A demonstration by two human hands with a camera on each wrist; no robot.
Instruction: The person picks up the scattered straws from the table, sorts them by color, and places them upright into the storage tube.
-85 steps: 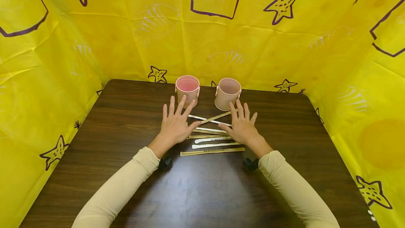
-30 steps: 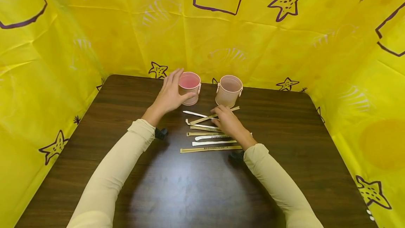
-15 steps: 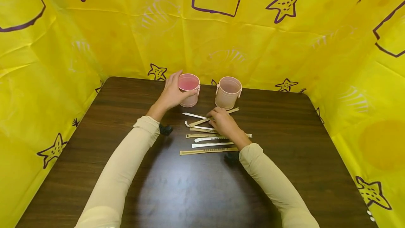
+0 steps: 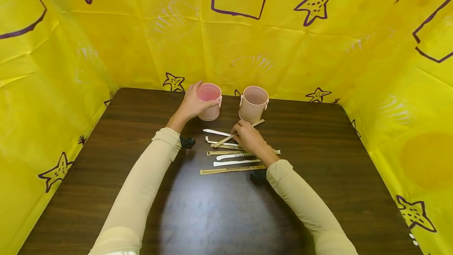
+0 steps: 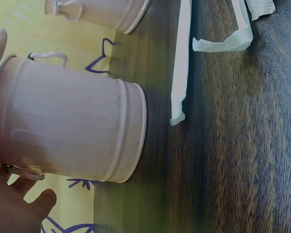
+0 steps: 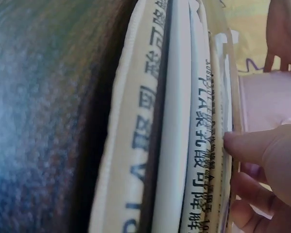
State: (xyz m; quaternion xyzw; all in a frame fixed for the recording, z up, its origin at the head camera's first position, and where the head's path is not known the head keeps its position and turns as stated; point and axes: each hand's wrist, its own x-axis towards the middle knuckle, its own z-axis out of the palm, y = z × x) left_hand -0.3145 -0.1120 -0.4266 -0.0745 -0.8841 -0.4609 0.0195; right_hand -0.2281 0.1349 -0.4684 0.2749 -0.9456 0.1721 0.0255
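Note:
My left hand (image 4: 192,103) holds the left small pink bucket (image 4: 209,114) near its rim, thumb across the front and fingers round the far side. In the left wrist view that bucket (image 5: 72,121) stands on the table, with its small side handle showing. My right hand (image 4: 249,139) pinches a brown paper-wrapped straw (image 4: 223,141), which lies slantwise across a white wrapped straw (image 4: 216,132). Thumb and curled fingers also show in the right wrist view, at the far edge of the straws. Part of the pinched straw is hidden behind the hand.
A second pink bucket (image 4: 253,109) stands to the right of the held one. Several white and brown wrapped straws lie in a row below, among them a white straw (image 4: 235,163) and the nearest brown straw (image 4: 230,170). Yellow patterned cloth (image 4: 301,58) surrounds the dark table (image 4: 219,215).
Both hands were spread over the straws at first. The left then went to the left bucket, the right to the slanted brown straw. Lately that straw's left end has shifted slightly towards me.

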